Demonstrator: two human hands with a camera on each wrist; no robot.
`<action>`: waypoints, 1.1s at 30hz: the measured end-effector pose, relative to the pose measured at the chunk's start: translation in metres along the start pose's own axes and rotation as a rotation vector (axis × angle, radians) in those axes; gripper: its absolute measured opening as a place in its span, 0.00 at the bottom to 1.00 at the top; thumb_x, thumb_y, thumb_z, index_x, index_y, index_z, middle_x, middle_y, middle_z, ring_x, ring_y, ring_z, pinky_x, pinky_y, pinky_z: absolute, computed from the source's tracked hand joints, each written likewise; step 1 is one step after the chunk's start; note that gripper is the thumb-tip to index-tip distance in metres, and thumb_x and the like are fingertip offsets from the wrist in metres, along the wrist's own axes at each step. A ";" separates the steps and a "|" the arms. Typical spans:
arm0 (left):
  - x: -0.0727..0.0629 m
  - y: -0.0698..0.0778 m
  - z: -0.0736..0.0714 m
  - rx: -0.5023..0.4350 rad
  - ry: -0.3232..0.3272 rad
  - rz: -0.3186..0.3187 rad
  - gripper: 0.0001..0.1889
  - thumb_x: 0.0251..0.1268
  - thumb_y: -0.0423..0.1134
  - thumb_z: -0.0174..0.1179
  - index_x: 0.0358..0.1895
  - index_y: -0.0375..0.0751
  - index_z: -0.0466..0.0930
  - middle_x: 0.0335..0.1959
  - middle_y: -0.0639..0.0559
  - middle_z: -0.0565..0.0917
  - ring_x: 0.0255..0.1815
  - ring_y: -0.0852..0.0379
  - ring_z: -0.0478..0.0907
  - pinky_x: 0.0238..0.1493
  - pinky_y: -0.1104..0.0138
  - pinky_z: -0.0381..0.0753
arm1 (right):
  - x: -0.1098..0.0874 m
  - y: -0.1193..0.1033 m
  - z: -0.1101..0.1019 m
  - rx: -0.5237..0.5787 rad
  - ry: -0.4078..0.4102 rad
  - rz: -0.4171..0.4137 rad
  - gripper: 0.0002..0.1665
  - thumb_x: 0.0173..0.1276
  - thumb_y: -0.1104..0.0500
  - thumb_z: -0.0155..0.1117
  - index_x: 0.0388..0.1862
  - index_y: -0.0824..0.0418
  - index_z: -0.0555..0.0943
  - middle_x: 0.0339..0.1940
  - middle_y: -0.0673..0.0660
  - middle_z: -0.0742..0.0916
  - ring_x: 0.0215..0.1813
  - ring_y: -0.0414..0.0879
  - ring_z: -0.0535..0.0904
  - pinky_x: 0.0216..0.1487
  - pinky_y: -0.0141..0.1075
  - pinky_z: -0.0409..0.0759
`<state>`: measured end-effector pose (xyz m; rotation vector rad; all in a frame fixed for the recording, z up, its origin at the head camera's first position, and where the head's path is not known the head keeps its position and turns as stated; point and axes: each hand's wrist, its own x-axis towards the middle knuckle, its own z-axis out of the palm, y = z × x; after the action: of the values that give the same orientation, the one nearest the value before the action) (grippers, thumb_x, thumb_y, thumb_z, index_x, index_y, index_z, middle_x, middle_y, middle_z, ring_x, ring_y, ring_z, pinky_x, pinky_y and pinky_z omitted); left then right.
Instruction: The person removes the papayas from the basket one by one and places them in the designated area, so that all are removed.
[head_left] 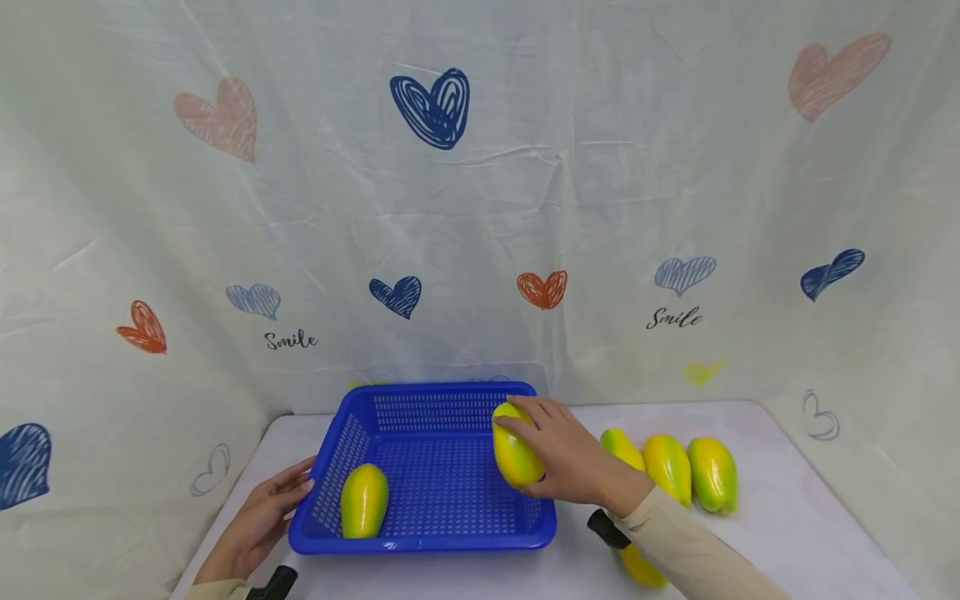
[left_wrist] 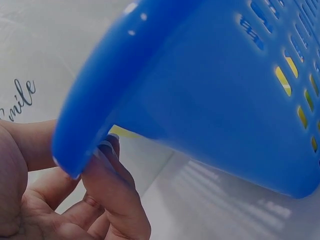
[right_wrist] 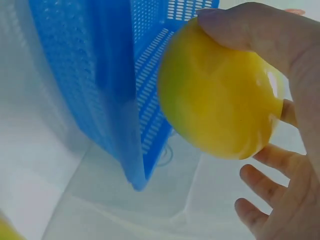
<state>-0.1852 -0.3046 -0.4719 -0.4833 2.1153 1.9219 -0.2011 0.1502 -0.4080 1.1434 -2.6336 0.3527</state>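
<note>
My right hand holds a yellow-green mango over the right side of a blue plastic basket. In the right wrist view the thumb lies across the top of the held mango, with fingers on its far side. A second mango lies inside the basket at the left. At the basket's left side, my left hand grips the rim. The left wrist view has that rim between thumb and fingers.
Right of the basket, several mangoes lie on the white table, including a mango at the far right. Another mango is partly hidden under the right forearm. A white curtain printed with hearts stands behind the table.
</note>
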 end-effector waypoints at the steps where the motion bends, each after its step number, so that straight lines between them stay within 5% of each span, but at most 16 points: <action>1: 0.000 0.000 0.000 -0.001 0.000 -0.001 0.35 0.83 0.38 0.55 0.84 0.32 0.51 0.79 0.25 0.60 0.49 0.58 0.82 0.52 0.61 0.84 | -0.003 0.001 -0.001 0.003 0.009 0.005 0.53 0.53 0.47 0.88 0.76 0.54 0.73 0.79 0.64 0.71 0.75 0.63 0.69 0.71 0.62 0.73; 8: 0.000 0.001 0.000 -0.005 0.009 0.006 0.35 0.83 0.38 0.56 0.84 0.32 0.52 0.64 0.42 0.78 0.49 0.56 0.81 0.51 0.60 0.83 | -0.024 0.011 -0.009 -0.003 0.077 0.053 0.56 0.49 0.48 0.90 0.76 0.52 0.73 0.79 0.62 0.71 0.76 0.61 0.69 0.73 0.62 0.72; 25: -0.001 0.003 0.001 0.000 0.008 0.003 0.35 0.83 0.38 0.55 0.85 0.34 0.52 0.68 0.39 0.76 0.49 0.57 0.81 0.52 0.62 0.82 | -0.083 0.037 -0.027 -0.011 0.215 0.195 0.58 0.43 0.52 0.92 0.75 0.54 0.75 0.78 0.62 0.72 0.72 0.63 0.70 0.68 0.66 0.72; 33: 0.001 0.001 0.001 0.003 0.015 -0.005 0.34 0.84 0.37 0.55 0.85 0.34 0.52 0.70 0.35 0.74 0.49 0.57 0.81 0.51 0.63 0.83 | -0.109 0.039 -0.034 0.007 0.204 0.298 0.59 0.42 0.54 0.93 0.75 0.53 0.74 0.79 0.62 0.69 0.70 0.64 0.69 0.65 0.71 0.72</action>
<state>-0.1867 -0.3035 -0.4720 -0.5034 2.1240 1.9173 -0.1536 0.2609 -0.4151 0.6733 -2.6175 0.5054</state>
